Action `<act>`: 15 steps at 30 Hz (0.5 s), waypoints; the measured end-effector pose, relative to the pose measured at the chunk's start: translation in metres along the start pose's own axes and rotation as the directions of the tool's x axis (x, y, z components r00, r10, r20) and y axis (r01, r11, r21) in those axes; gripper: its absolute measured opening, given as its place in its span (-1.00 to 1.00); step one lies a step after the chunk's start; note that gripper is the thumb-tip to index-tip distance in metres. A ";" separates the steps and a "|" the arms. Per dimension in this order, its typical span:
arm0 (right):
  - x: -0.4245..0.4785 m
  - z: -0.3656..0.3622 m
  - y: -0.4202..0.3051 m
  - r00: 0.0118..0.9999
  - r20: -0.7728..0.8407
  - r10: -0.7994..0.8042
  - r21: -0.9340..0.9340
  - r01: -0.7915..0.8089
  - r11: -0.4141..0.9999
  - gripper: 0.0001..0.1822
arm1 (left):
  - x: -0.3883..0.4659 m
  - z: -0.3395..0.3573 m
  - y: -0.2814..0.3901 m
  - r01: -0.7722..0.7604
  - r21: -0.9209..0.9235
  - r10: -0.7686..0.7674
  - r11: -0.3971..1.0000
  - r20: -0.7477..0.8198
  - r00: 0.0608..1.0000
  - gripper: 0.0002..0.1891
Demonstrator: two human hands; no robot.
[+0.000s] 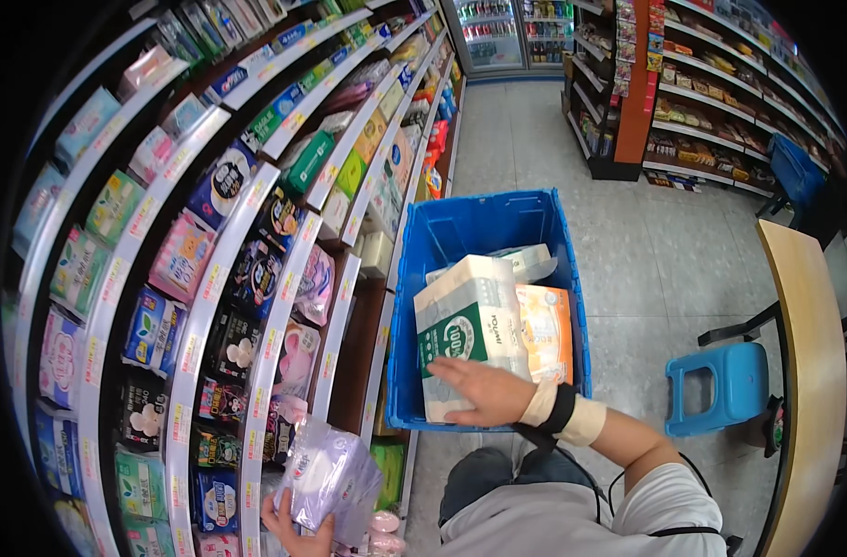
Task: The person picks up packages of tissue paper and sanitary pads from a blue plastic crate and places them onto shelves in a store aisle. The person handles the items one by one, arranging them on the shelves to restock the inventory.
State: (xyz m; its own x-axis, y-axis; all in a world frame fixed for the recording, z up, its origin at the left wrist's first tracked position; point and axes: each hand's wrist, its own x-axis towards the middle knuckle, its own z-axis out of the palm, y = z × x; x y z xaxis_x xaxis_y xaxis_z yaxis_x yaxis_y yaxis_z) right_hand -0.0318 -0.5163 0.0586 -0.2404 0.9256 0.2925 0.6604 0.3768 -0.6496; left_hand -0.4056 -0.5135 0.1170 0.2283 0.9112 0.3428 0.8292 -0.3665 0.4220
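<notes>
My left hand grips a purple plastic-wrapped pack of tissues by its lower end, beside the lower shelves. My right hand rests, fingers spread, on a large white and green tissue-paper pack that leans inside a blue plastic crate. An orange and white pack stands at the right in the crate. Behind the large pack lies another white plastic-wrapped pack, partly hidden. A tan wrap and a black strap circle my right wrist.
Shelves with sanitary pads and tissues run along the left. A blue plastic stool stands at the right, near a wooden tabletop. Drink coolers stand at the aisle's far end; snack shelves are at the back right.
</notes>
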 end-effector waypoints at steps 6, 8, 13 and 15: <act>0.003 -0.014 -0.017 0.997 -0.067 -0.046 0.115 0.054 0.992 -0.18 | 0.069 -0.012 0.088 -0.402 -0.007 0.402 0.916 0.052 0.914 -0.31; -0.004 -0.032 -0.017 0.990 -0.135 -0.026 0.091 0.038 0.995 -0.16 | 0.091 -0.007 0.118 -0.534 -0.040 0.535 0.845 0.067 0.842 -0.32; -0.036 -0.085 -0.017 0.947 -0.168 0.273 0.854 0.002 0.520 -0.23 | 0.133 0.001 0.193 -0.864 -0.009 0.861 0.504 0.082 0.501 -0.29; -0.047 -0.098 -0.011 0.878 -0.207 0.431 0.921 0.026 0.389 -0.17 | 0.146 0.015 0.218 -0.938 -0.037 0.933 0.345 0.119 0.339 -0.35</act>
State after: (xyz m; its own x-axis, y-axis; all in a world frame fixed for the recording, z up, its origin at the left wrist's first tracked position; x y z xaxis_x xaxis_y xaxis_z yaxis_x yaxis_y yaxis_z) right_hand 0.0422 -0.5675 0.1204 0.2207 0.9677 0.1215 -0.4048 0.2042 -0.8913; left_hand -0.1841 -0.4572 0.2464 0.9118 -0.0112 0.4105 0.0532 -0.9880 -0.1451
